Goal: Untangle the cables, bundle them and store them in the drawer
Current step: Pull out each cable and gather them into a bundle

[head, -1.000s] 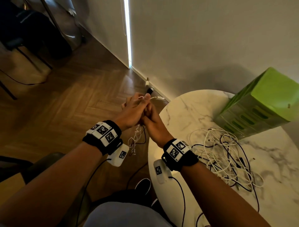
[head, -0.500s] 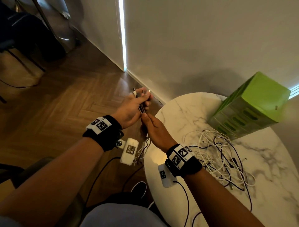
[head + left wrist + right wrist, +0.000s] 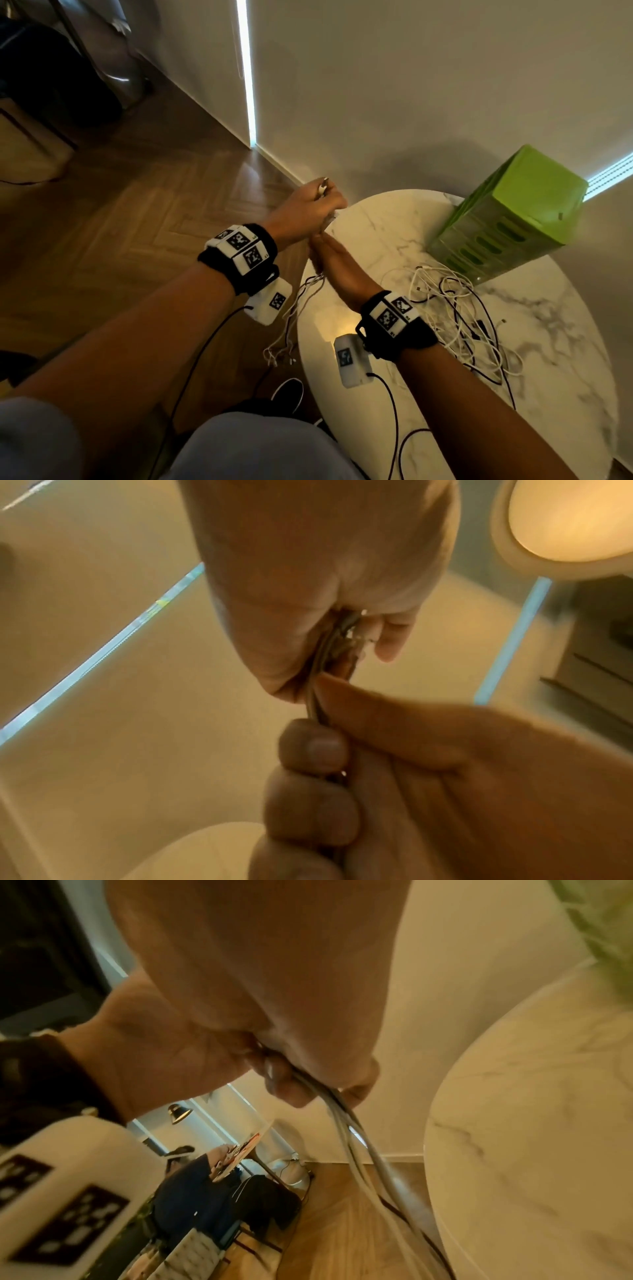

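My left hand [image 3: 310, 205] grips the plug ends of a few white and dark cables, one white plug [image 3: 322, 188] sticking out above the fist. Just below it my right hand [image 3: 334, 260] holds the same held cables [image 3: 294, 318], whose strands hang down past the table's left edge. In the left wrist view the held cables [image 3: 325, 653] run from the left fist into the right hand's fingers [image 3: 315, 777]. The held cables [image 3: 363, 1139] trail out of my right hand [image 3: 291, 1074]. A tangle of cables [image 3: 455, 315] lies on the marble table [image 3: 548, 359]. The green drawer unit [image 3: 507, 222] stands behind it.
The round table stands close to a white wall [image 3: 411, 85]. Wooden floor [image 3: 137, 222] lies to the left, with dark furniture [image 3: 51, 68] at the far left. My shoe [image 3: 287, 394] is under the table edge. Another person [image 3: 205, 1191] sits in the background.
Both hands have shifted right to the table's edge. The right hand has slid down the strands below the left fist, and the loose ends hang lower.
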{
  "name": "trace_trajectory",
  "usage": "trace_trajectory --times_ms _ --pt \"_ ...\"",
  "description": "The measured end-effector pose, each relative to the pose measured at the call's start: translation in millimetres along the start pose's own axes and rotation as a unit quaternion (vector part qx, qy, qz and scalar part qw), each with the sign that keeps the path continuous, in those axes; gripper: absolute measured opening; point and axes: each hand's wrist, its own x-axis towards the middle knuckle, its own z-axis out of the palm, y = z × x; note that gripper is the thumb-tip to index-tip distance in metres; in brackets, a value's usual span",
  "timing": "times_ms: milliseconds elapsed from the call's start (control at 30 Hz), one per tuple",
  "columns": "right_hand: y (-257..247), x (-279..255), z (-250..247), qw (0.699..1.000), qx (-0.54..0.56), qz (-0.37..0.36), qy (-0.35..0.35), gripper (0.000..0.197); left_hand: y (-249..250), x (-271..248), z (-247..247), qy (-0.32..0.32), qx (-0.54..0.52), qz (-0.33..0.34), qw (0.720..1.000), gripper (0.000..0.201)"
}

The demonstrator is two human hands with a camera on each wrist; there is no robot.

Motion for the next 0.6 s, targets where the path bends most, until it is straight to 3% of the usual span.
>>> trace_trajectory --times_ms 33,133,200,233,300,333,400,467,500,533,567,600 --pt "-2 -2 -3 0.998 0.058 -0.001 0.017 0.032 -1 0 0 -0.017 -0.052 0.000 0.998 0.019" --pt "-11 -4 -15 0.967 0.248 0.001 0.052 0.042 -19 -2 -6 -0.061 -0.200 -0.018 0.978 0.080" --pt "-13 -6 -25 0.939 0.338 0.010 0.063 0.039 -43 -9 -5 -0.151 -0.141 -0.052 0.977 0.101" --pt "-15 -7 -29 0.932 0.359 0.013 0.057 0.037 -58 -13 -3 -0.213 -0.055 -0.075 0.973 0.095" --pt "-20 -10 -36 0.929 0.369 0.013 0.020 0.036 -80 -18 4 -0.340 0.161 -0.112 0.920 0.061" --pt "-24 -12 -40 0.932 0.362 0.007 -0.002 0.036 -86 -18 3 -0.361 0.230 -0.119 0.896 0.051" --pt "-31 -15 -44 0.942 0.334 -0.026 -0.022 0.036 -95 -8 -7 -0.287 0.289 -0.129 0.904 0.048" --pt "-36 -17 -47 0.957 0.285 -0.061 0.001 0.039 -100 7 -28 -0.094 0.357 -0.046 0.928 0.035" --pt "-38 -17 -48 0.961 0.268 -0.068 0.024 0.040 -100 12 -35 -0.008 0.387 0.009 0.922 0.031" --pt "-39 -16 -48 0.962 0.260 -0.067 0.056 0.041 -100 12 -38 0.038 0.385 0.035 0.921 0.030" --pt "-40 -14 -48 0.959 0.263 -0.061 0.092 0.043 -99 10 -37 0.026 0.378 0.031 0.925 0.028" --pt "-40 -12 -50 0.952 0.278 -0.048 0.122 0.043 -96 4 -31 -0.038 0.367 0.003 0.929 0.028"
